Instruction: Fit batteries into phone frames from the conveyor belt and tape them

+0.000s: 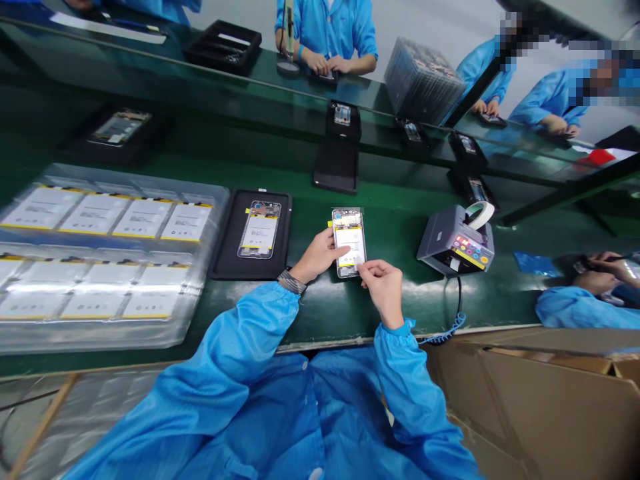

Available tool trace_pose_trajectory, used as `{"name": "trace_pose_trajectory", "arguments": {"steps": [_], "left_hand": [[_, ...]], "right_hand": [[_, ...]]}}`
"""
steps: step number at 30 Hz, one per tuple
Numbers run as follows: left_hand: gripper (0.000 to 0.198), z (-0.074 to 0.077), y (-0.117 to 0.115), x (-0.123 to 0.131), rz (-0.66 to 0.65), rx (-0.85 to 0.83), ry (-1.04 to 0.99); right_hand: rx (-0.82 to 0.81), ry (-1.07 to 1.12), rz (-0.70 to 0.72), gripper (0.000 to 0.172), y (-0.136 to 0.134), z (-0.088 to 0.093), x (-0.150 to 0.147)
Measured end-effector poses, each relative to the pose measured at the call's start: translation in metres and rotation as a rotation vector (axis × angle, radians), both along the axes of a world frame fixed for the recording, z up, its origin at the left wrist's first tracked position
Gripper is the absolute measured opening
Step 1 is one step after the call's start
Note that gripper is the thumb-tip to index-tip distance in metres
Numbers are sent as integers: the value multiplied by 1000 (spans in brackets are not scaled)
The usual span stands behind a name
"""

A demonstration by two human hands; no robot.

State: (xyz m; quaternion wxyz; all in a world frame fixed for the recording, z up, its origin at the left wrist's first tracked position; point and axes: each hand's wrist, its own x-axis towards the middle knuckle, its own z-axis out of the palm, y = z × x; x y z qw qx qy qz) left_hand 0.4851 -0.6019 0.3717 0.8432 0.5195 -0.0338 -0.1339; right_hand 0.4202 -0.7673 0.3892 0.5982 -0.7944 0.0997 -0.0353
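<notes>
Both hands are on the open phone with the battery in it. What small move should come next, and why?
Probably press the battery flat into the phone. The left hand steadies its edge with the thumb on it, and the right hand pinches at its lower corner, so it looks placed but still being seated.

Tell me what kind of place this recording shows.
Most likely a phone assembly line: both hands, left hand and right hand, hold an open phone, clear trays of batteries alongside, blue-coated co-workers opposite.
</notes>
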Motion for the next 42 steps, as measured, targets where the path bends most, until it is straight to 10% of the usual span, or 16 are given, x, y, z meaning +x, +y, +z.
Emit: {"name": "trace_pose_trajectory", "arguments": {"steps": [15, 23, 34, 42], "left_hand": [[63, 1, 3, -1, -52, 5, 26], [66, 3, 2, -2, -70, -31, -19], [60, -3, 7, 4, -41, -56, -16], [51, 4, 14, 9, 13, -152, 16]], "right_hand": [[-368, -72, 16, 40, -16, -2, 4], [175, 34, 219, 48, -6, -5, 11], [246, 35, 256, 50, 4, -11, 25], [255, 84, 353, 44, 6, 18, 40]]}}
